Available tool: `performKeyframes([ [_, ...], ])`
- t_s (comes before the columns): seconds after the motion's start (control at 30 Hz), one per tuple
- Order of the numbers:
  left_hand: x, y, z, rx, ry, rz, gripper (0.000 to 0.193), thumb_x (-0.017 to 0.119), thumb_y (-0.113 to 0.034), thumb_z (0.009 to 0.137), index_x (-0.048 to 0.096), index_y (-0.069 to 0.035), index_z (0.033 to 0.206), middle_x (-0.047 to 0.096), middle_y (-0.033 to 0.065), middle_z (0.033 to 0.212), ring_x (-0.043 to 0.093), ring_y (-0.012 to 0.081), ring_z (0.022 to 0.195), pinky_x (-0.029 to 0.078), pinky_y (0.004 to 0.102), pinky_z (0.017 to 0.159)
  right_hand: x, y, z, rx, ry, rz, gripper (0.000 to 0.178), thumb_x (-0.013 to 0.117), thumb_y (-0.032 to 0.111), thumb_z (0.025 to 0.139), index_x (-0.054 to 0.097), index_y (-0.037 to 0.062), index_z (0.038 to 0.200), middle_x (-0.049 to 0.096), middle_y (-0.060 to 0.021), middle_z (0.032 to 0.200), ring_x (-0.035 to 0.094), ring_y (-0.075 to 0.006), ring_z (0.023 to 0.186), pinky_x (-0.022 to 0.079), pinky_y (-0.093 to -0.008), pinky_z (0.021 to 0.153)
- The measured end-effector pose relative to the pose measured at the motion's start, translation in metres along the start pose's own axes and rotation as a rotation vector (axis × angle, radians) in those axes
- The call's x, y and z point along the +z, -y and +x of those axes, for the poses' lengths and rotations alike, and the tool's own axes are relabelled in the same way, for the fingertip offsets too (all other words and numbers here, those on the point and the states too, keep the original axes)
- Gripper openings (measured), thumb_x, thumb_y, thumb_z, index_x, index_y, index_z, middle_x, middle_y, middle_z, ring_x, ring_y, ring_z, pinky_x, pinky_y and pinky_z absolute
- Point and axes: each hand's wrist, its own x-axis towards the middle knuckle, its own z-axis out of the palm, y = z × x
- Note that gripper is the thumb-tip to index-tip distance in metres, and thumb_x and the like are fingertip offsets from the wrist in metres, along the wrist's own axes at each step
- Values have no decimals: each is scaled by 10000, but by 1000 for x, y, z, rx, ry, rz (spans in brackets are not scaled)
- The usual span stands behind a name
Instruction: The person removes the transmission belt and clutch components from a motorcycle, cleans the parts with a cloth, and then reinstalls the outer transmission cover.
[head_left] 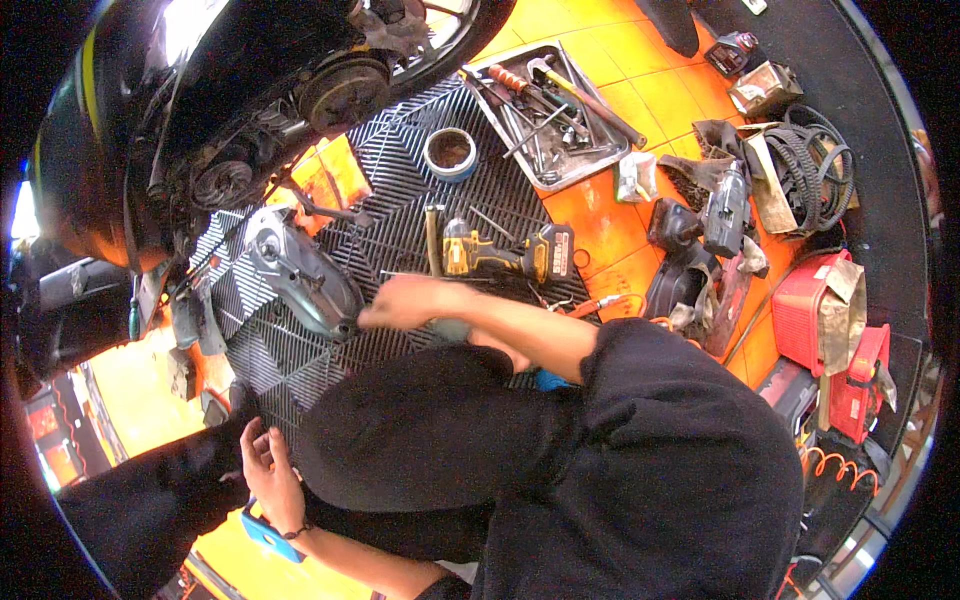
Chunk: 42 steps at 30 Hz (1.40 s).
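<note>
My right hand (412,302) reaches left across my raised knee, its fingers drawn together. Its fingertips are right beside the narrow end of a dark grey casing cover (300,270), which lies on a slatted black mat (370,225). What those fingers hold, if anything, is too small to make out. Lower left, by my other leg, my left hand (273,478) hangs with slightly curled fingers apart and nothing in them. A flat blue object (270,537) shows behind that wrist. Just beyond my right hand lie a yellow-and-black cordless power tool (500,252) and a hammer-like tool (433,240).
A motorbike (250,90) with exposed drive parts stands at the upper left. A round tin (450,155) sits on the mat. Further off is a metal tray (550,120) of hand tools. Belts (815,170), a grey power tool (727,210) and red baskets (805,310) line the right.
</note>
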Motion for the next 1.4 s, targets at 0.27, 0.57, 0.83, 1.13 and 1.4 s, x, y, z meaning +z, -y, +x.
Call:
performKeyframes([
  [0.27,12,12,22,37,184,177,511,644,-103,962,476,-46,1441,629,53,952,570,99,776,485,233,667,-118,-162,-158,524,-826,46,274,832,340,791,806,84,883,759,-80,803,692,-152,697,554,-326,701],
  [0.57,25,75,74,-87,359,351,554,640,-174,984,426,-93,1489,633,85,964,592,121,683,498,268,512,-208,-269,-165,505,-1019,-505,236,695,173,860,744,81,1072,736,-177,914,719,-337,867,558,-410,801],
  [0.83,25,87,80,-161,410,281,562,639,-169,974,422,-82,1485,632,97,1001,630,154,791,547,272,622,-235,-289,-138,803,-1094,-800,339,645,176,891,681,70,1210,684,-202,996,663,-398,936,519,-494,837],
  [1.13,33,40,81,-181,397,397,548,666,-208,977,464,-53,1463,700,208,1112,674,271,982,529,384,906,-214,-289,-131,684,-942,-690,291,686,264,863,727,122,1113,667,-150,971,682,-372,909,546,-483,788],
  [1.4,32,23,77,-123,407,592,555,638,-280,990,456,-63,1468,671,231,1177,652,314,1068,472,433,1001,-231,-291,-123,719,-1128,-741,303,670,188,873,701,99,1161,643,-182,1058,618,-368,1031,498,-457,921],
])
